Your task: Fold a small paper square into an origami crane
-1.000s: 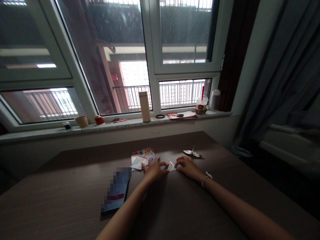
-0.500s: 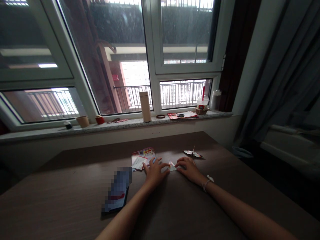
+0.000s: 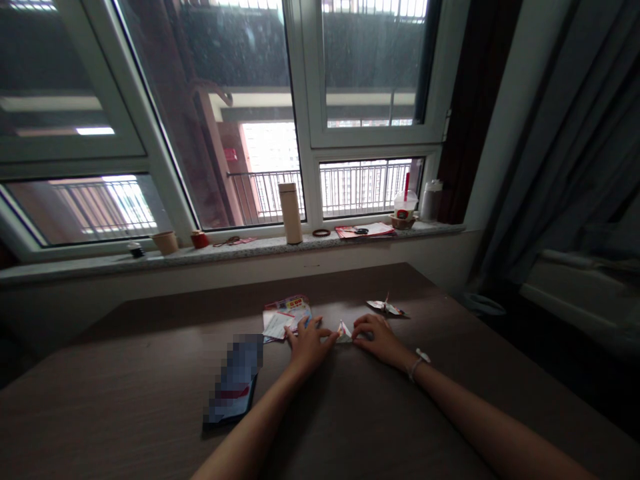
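A small folded piece of white paper [image 3: 344,333] with coloured print, triangular in outline, sits on the table between my two hands. My left hand [image 3: 309,348] has its thumb and index finger closed at the paper's left corner, while its other fingers stretch over some printed sheets. At the right corner, my right hand [image 3: 379,339] has bent fingers closed on the paper's edge; a bracelet [image 3: 419,360] is on that wrist. A folded paper crane [image 3: 387,307] lies just beyond my right hand.
Printed paper sheets [image 3: 280,325] lie left of my left hand. A phone [image 3: 234,383] with a blurred screen rests nearer on the brown table [image 3: 135,373]. Along the windowsill [image 3: 245,248] stand a tan bottle [image 3: 291,213], a paper cup [image 3: 165,243], scissors [image 3: 361,231] and a drink cup [image 3: 404,207].
My right hand has shifted slightly to the right, and more of the folded paper shows between my hands. My left hand has moved very little.
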The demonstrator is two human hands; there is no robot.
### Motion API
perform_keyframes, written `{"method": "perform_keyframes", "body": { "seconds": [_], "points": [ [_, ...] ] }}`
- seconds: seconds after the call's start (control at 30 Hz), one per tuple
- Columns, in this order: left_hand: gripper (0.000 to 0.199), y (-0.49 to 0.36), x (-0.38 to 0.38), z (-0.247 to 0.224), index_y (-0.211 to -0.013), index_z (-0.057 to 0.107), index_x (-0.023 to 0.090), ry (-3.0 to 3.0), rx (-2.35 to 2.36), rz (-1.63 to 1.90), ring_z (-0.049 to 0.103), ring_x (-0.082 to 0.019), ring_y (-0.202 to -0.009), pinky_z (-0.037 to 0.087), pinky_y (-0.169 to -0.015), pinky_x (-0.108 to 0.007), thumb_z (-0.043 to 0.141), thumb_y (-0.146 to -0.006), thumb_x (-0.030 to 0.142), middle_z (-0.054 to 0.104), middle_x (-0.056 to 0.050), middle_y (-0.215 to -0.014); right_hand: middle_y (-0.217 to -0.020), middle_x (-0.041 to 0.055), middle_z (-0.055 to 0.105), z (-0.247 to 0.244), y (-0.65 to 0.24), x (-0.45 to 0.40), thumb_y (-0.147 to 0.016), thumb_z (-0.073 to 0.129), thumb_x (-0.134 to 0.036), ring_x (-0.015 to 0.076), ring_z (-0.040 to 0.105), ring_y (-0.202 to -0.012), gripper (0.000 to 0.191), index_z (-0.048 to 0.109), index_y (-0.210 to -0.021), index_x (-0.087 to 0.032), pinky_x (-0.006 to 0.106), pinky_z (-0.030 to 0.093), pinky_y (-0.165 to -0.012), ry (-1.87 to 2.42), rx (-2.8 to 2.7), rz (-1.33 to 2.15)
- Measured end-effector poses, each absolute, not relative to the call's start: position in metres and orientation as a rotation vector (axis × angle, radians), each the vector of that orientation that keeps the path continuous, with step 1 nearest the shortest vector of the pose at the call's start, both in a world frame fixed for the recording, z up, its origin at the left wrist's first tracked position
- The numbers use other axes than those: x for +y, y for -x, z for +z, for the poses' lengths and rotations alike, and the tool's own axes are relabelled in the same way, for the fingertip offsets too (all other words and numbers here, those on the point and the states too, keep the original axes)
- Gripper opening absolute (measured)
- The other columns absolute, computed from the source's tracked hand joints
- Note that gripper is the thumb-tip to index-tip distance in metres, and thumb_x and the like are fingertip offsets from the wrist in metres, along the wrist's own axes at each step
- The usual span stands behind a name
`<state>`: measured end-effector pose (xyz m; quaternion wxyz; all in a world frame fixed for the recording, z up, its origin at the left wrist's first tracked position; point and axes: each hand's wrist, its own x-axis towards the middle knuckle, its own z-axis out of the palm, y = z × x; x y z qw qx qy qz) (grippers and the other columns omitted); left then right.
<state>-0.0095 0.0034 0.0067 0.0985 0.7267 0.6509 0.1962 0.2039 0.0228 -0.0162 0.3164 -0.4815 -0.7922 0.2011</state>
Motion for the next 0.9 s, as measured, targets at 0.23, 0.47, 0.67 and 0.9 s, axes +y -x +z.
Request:
{"method": "perform_keyframes", "body": {
  "seconds": [0.23, 0.47, 0.67, 0.9],
  "points": [
    [0.031, 0.0077, 0.0041, 0.0075, -0.091, 0.076, 0.038, -2.130, 1.955, 0.573, 0.030, -0.034, -0.141, 0.000, -0.109, -0.075, 0.052, -0.087, 0.057, 0.054, 0.001, -0.142, -0.111, 0.0048, 0.064, -0.0171, -0.2064, 0.0236, -0.084, 0.066, -0.041, 0.0234, 0.052, -0.113, 0.020, 0.073, -0.079, -0.023, 0.041, 0.032, -0.105, 1.266, -2.049, 0.554],
    [0.031, 0.0053, 0.0029, 0.0094, -0.088, 0.077, 0.037, -2.108, 1.949, 0.603, 0.030, -0.034, -0.141, -0.002, -0.109, -0.075, 0.055, -0.084, 0.059, 0.055, 0.000, -0.141, -0.106, 0.0041, 0.066, -0.0190, -0.1998, 0.0256, -0.082, 0.068, -0.038, 0.0229, 0.055, -0.108, 0.019, 0.073, -0.074, -0.022, 0.040, 0.035, -0.101, 1.312, -2.019, 0.499],
    [0.026, 0.0106, 0.0055, 0.0062, -0.092, 0.076, 0.041, -2.110, 1.909, 0.563, 0.029, -0.035, -0.141, -0.001, -0.108, -0.076, 0.064, -0.077, 0.060, 0.053, 0.000, -0.142, -0.109, 0.0033, 0.064, -0.0159, -0.1998, 0.0217, -0.079, 0.072, -0.038, 0.0229, 0.054, -0.110, 0.013, 0.074, -0.082, -0.026, 0.039, 0.035, -0.101, 1.307, -2.068, 0.494],
    [0.028, 0.0125, 0.0043, 0.0052, -0.097, 0.074, 0.041, -2.167, 1.883, 0.542, 0.028, -0.037, -0.141, 0.000, -0.108, -0.075, 0.067, -0.075, 0.057, 0.051, 0.000, -0.143, -0.109, 0.0033, 0.062, -0.0131, -0.1994, 0.0176, -0.077, 0.073, -0.037, 0.0230, 0.053, -0.111, 0.013, 0.074, -0.086, -0.027, 0.039, 0.035, -0.102, 1.305, -2.108, 0.458]
  ]
}}
